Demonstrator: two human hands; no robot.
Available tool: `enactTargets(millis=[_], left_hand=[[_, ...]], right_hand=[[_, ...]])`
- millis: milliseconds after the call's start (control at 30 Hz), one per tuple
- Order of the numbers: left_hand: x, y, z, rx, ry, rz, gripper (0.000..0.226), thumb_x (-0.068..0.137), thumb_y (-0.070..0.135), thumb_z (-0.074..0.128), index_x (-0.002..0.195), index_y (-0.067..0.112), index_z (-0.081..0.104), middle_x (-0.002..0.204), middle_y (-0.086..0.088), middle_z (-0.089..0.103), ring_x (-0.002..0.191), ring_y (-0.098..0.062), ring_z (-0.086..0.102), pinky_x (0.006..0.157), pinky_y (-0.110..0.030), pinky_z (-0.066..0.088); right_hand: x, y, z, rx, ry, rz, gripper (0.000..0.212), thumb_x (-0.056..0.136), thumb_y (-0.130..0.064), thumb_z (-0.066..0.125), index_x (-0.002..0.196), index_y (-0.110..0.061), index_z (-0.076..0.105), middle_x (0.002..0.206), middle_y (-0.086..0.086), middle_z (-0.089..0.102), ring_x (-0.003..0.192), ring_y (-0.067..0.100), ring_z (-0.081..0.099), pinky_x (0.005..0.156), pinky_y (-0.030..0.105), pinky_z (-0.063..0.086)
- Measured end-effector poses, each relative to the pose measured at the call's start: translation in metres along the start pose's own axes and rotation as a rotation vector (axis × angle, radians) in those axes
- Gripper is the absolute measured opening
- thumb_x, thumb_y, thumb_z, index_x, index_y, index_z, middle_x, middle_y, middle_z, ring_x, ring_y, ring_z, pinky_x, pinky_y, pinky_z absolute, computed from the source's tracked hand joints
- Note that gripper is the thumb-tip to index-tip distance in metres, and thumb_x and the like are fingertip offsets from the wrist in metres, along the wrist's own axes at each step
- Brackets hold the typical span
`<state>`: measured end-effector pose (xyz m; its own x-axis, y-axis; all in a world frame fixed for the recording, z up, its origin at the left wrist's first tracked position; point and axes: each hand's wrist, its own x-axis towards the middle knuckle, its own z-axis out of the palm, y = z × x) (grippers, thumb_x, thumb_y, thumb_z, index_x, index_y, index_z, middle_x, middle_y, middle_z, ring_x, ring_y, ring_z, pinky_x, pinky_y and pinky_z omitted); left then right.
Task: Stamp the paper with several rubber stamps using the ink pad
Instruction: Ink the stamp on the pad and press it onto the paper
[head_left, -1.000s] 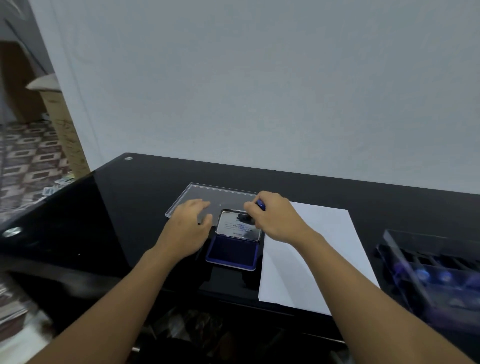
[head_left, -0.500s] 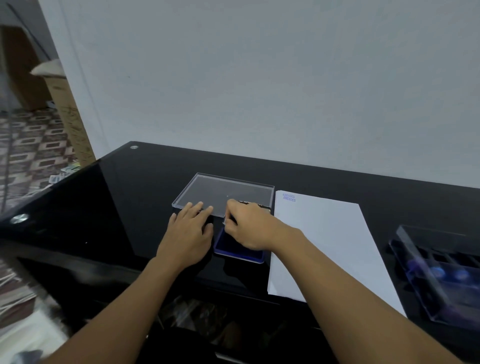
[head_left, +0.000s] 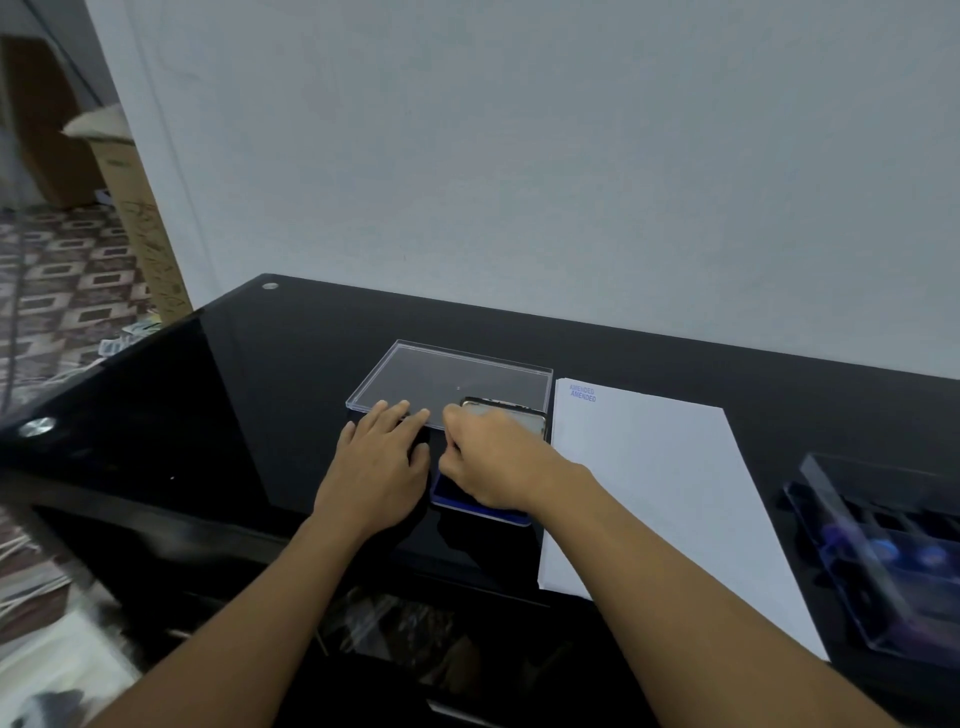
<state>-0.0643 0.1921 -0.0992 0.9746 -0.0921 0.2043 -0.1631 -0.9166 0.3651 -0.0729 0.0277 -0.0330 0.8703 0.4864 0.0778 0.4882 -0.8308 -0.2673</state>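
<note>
head view has my left hand (head_left: 382, 462) lying flat on the bench (head_left: 249, 395) toward its near edge, fingers straight and holding nothing, just beside the ink pad (head_left: 470, 501), i judge to keep it from sliding. my right hand (head_left: 493, 462) hunches over the pad with fingers curled, and i cannot tell whether they pinch a stamp underneath. the paper (head_left: 665, 493) lies just right of the pad, close for a short carry, with two blue marks (head_left: 582, 394) at its far-left corner.

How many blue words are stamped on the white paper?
2. Both are in the paper's far left corner: one AMENDED mark, a second just below it. The right arm may hide more.
</note>
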Motion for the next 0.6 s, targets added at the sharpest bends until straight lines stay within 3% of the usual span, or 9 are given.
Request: enactTargets(millis=[267, 433, 600], left_hand=[[0.0010, -0.0006, 0.0007, -0.007, 0.002, 0.008, 0.049, 0.105, 0.032, 0.036, 0.154, 0.028, 0.034, 0.163, 0.001, 0.026, 0.154, -0.020, 0.011, 0.123, -0.048, 0.014], [0.0018, -0.0004, 0.0008, -0.007, -0.001, 0.009, 0.049, 0.105, 0.032, 0.036, 0.153, 0.027, 0.036, 0.163, 0.001, 0.028, 0.154, -0.021, 0.012, 0.123, -0.048, 0.014], [0.0013, -0.0002, 0.0003, -0.007, -0.001, 0.010, 0.048, 0.104, 0.032, 0.036, 0.152, 0.027, 0.037, 0.162, 0.000, 0.029, 0.153, -0.022, 0.013, 0.123, -0.050, 0.015]], right_hand=[[0.0010, -0.0048, 0.0039, 0.027, 0.001, 0.051, 0.007, 0.098, -0.025, 0.045, 0.100, -0.020, 0.041, 0.082, 0.007, 0.045, 0.073, 0.026, 0.047, 0.061, 0.035, 0.037], [0.0030, -0.0071, 0.0011, 0.013, -0.022, 0.067, 0.019, 0.099, -0.024, 0.045, 0.116, -0.015, 0.047, 0.081, 0.005, 0.041, 0.075, 0.026, 0.045, 0.064, 0.035, 0.037], [0.0059, -0.0067, 0.0009, 0.044, -0.069, 0.075, 0.009, 0.098, -0.025, 0.044, 0.096, -0.024, 0.035, 0.085, 0.006, 0.046, 0.077, 0.026, 0.047, 0.065, 0.036, 0.038]])
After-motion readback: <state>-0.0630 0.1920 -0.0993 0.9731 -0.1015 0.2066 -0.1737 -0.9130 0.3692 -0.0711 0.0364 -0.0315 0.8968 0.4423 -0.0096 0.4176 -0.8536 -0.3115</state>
